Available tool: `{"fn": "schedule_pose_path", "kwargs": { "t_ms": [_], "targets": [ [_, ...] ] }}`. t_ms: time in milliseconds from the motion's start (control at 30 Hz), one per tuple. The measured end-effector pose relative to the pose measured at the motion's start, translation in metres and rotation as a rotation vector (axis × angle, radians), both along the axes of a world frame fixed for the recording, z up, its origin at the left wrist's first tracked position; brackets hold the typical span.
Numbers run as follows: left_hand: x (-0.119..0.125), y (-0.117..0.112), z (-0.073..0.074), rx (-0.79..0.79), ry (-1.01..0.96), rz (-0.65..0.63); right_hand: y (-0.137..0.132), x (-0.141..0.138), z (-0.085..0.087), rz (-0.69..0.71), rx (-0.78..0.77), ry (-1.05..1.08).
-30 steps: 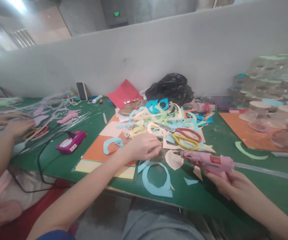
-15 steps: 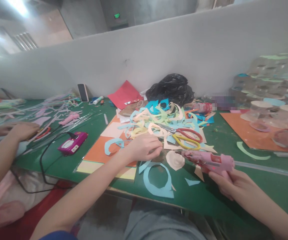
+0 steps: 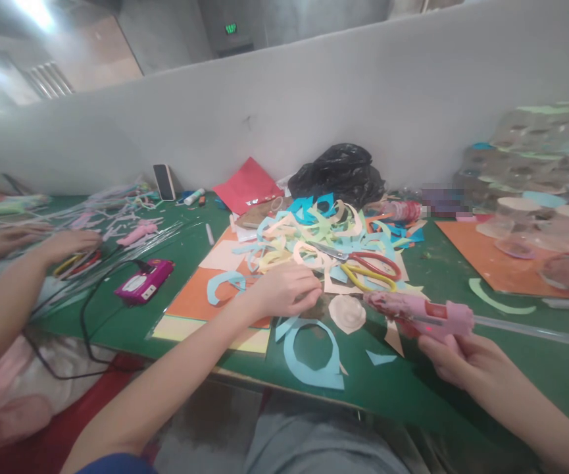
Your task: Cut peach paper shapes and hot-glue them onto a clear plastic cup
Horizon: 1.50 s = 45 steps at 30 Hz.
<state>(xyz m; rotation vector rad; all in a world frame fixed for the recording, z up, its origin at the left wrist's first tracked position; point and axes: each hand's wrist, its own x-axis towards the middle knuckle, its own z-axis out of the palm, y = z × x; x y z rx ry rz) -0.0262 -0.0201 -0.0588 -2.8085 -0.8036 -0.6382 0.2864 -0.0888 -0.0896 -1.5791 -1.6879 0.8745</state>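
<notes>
My right hand [image 3: 462, 355] grips a pink hot glue gun [image 3: 425, 315], its nozzle pointing left and a clear glue stick [image 3: 531, 330] sticking out behind. Just left of the nozzle, a cream disc [image 3: 347, 314] with glue-like swirls on it lies on the table. My left hand [image 3: 291, 291] rests beside the disc, fingers curled together; whatever may be in them is hidden. Red and yellow-handled scissors [image 3: 363, 266] lie on paper scraps [image 3: 284, 247] beyond both hands. In front of the disc is a blue paper piece [image 3: 314, 377] with a round hole.
Orange sheets [image 3: 185, 299] lie under my left forearm. A purple power adapter [image 3: 145, 283] with a black cord sits to the left, near a co-worker's hands [image 3: 70, 243]. Clear cups [image 3: 516, 214] stand on the right. A black plastic bag [image 3: 338, 172] is against the wall.
My right hand has drawn the glue gun slightly right, away from the disc. My left hand stays put. A co-worker's hand at the left has shifted right.
</notes>
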Motion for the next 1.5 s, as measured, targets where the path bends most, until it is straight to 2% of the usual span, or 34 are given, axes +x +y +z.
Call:
{"fn": "schedule_pose_path", "kwargs": {
  "t_ms": [100,633,1000,1233,1500],
  "targets": [
    [-0.001,0.001,-0.002,-0.006,0.014,0.007,0.002,0.002,0.002,0.072,-0.044,-0.020],
    [0.000,0.001,-0.002,0.025,-0.012,-0.026,0.003,-0.005,0.012,0.009,-0.016,-0.090],
    [-0.002,0.002,-0.002,0.019,0.004,-0.026,0.003,0.001,0.003,0.019,-0.030,-0.080],
    [0.000,0.001,-0.001,0.009,0.025,-0.006,0.003,0.001,0.002,0.005,0.018,-0.138],
    [0.000,0.001,0.000,0.008,0.028,0.001,0.002,-0.002,0.005,-0.005,0.057,-0.080]
  ]
}}
